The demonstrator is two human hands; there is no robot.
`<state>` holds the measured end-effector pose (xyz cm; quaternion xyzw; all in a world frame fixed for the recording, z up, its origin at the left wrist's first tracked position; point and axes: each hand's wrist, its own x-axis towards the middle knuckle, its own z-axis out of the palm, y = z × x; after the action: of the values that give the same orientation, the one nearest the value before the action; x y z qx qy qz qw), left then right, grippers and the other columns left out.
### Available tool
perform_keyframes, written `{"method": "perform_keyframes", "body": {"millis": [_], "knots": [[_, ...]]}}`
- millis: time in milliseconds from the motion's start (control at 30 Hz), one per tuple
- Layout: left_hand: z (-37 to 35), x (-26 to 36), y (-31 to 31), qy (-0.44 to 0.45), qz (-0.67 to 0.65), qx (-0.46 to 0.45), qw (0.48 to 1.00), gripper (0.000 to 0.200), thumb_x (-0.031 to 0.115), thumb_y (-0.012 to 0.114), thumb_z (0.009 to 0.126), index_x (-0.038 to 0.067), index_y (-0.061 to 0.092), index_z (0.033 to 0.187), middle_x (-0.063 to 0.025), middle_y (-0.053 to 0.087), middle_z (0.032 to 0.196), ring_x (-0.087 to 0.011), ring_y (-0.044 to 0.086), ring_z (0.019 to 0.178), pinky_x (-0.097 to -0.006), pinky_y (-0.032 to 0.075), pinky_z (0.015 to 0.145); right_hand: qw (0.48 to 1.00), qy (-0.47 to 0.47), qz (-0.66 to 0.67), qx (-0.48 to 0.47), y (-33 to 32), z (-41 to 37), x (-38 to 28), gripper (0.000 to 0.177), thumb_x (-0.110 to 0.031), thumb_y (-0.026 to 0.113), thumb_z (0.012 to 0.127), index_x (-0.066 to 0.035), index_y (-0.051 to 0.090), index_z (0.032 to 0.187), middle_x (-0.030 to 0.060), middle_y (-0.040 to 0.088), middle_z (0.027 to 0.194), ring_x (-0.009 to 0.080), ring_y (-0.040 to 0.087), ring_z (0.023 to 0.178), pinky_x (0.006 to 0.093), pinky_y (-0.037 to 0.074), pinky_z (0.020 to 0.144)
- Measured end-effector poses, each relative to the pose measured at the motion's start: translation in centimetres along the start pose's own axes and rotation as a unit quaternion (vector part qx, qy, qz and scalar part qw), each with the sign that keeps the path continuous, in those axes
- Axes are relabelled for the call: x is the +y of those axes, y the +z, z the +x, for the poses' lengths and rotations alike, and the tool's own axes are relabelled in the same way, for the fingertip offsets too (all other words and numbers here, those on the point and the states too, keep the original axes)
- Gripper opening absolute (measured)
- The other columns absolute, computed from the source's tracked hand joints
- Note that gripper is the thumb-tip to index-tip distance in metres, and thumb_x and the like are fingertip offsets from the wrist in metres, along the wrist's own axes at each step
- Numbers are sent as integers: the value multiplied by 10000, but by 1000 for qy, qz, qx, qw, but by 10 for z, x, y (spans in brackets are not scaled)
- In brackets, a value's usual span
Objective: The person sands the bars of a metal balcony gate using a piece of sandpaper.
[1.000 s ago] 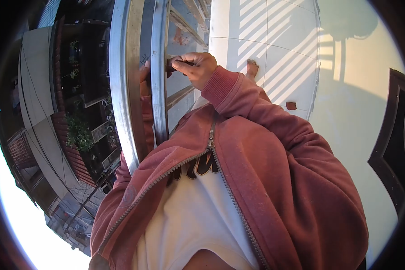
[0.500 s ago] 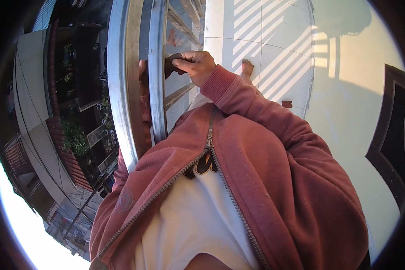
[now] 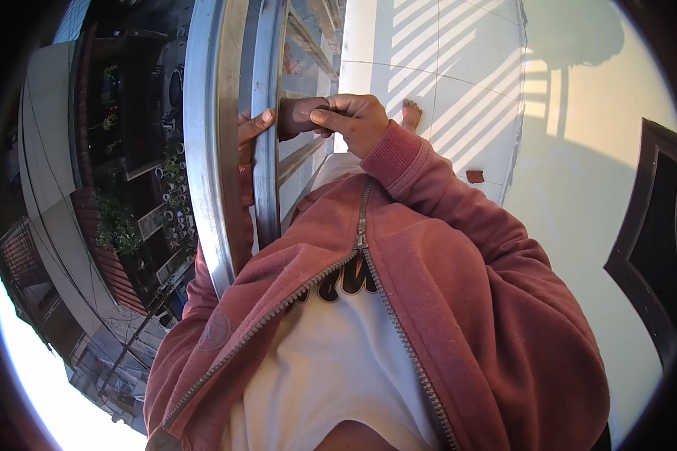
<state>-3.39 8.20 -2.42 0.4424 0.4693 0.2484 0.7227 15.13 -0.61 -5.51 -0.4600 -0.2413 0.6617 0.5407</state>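
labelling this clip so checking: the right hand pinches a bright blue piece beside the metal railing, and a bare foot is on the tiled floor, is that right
Not quite: the piece is dark brown, not bright blue, as the head view shows. The right hand does pinch it beside the metal railing, and a bare foot is on the tiled floor.

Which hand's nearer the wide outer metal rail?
Left. The left hand is beside the outer rail, in the gap before the narrower inner rail. The right hand is farther off, past the inner rail, holding a brown piece.
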Motion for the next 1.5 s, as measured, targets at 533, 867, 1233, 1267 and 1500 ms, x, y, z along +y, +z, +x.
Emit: {"method": "perform_keyframes", "body": {"millis": [533,867,1233,1267,1500], "knots": [[-7,2,2,-38,17,-27,999,386,319,686,766,-25,611,923,-115,637,776,-152,612,661,-263,489,594,999,18,-8,34,14,7,3,146,-121,654,801,15,647,852,27,604,686,86,533,612,219,451,591],[7,-16,-17,-23,-13,31,999,344,331,715,743,22,612,854,-30,598,704,-110,553,571,-221,431,543,995,8,-91,39,21,8,-4,135,-116,659,793,15,638,815,47,602,685,89,514,593,222,435,562],[19,-11,-22,-32,-9,-23,999,345,318,706,744,6,635,872,-68,618,711,-131,569,592,-243,427,536,997,-22,-57,42,11,15,3,130,-122,664,787,2,632,809,37,601,689,87,528,618,223,440,593],[20,-8,-29,-47,-23,-101,993,360,322,708,740,1,637,886,-77,625,722,-141,577,607,-250,435,546,999,-32,-8,37,7,13,5,131,-127,666,785,-2,631,803,31,596,682,86,528,622,221,436,593],[13,-15,-21,-53,-13,6,998,369,323,696,748,-10,636,897,-95,631,729,-144,576,600,-253,443,554,994,-30,-95,37,11,11,3,145,-143,689,768,-13,627,782,17,582,659,84,512,597,242,434,579]]}}
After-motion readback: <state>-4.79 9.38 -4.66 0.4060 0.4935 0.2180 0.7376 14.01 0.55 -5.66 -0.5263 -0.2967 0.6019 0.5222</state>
